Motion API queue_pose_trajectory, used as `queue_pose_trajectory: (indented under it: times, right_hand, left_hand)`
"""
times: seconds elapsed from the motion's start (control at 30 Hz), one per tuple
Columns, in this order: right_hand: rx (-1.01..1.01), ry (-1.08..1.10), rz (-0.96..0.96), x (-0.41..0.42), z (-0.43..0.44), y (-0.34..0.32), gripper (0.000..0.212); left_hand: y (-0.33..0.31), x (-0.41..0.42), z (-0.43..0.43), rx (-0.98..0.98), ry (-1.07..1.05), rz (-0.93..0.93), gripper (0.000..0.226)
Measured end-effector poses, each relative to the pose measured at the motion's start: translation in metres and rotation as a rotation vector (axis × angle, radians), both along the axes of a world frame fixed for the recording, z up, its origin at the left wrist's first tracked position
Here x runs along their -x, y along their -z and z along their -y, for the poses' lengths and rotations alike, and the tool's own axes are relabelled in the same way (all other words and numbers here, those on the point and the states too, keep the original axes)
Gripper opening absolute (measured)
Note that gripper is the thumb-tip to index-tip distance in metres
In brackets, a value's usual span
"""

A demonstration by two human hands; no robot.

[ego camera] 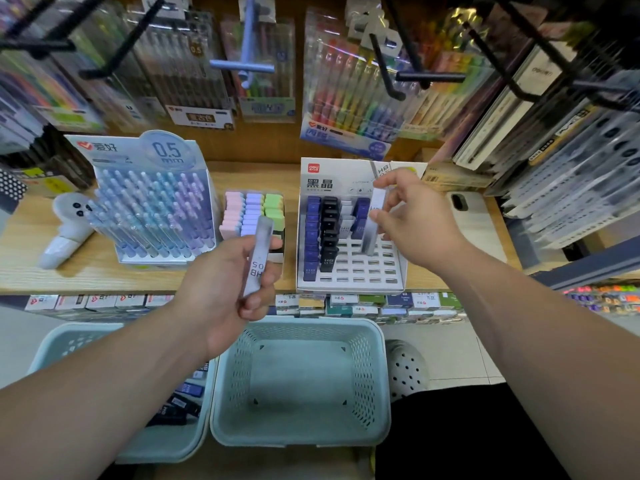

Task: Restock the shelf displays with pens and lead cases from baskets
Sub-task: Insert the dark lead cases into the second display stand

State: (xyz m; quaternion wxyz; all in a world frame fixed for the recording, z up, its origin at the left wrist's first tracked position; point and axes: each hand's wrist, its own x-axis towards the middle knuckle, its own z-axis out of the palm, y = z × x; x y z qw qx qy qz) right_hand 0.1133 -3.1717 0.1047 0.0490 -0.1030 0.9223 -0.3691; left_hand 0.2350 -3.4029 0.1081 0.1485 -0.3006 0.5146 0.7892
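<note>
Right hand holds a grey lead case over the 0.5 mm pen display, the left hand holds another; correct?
No. The head view shows the right hand holding its grey lead case over the slotted lead case display, not the pen display. The left hand does hold another lead case.

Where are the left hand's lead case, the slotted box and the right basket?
left hand's lead case (256,265), head view, printed middle
slotted box (320,183), head view, header card
right basket (298,375), head view, bare floor

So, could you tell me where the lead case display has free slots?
In the lead case display, free slots span the front rows and right side, beside the black column. The left columns are packed; the right hand crowds the middle.
</note>
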Motion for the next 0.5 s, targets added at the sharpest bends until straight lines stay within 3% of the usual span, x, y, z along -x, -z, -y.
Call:
queue_pose_trajectory:
  times: [0.27, 0.5]
  right_hand:
    - [-0.082, -0.028, -0.088, 0.001, 0.011, 0.013, 0.016]
    - [-0.118, -0.076, -0.113, 0.003, 0.02, 0.025, 0.017]
  left_hand:
    - [0.002, -0.003, 0.002, 0.105, 0.06, -0.025, 0.024]
    - [0.002, -0.007, 0.01, 0.028, 0.031, -0.009, 0.03]
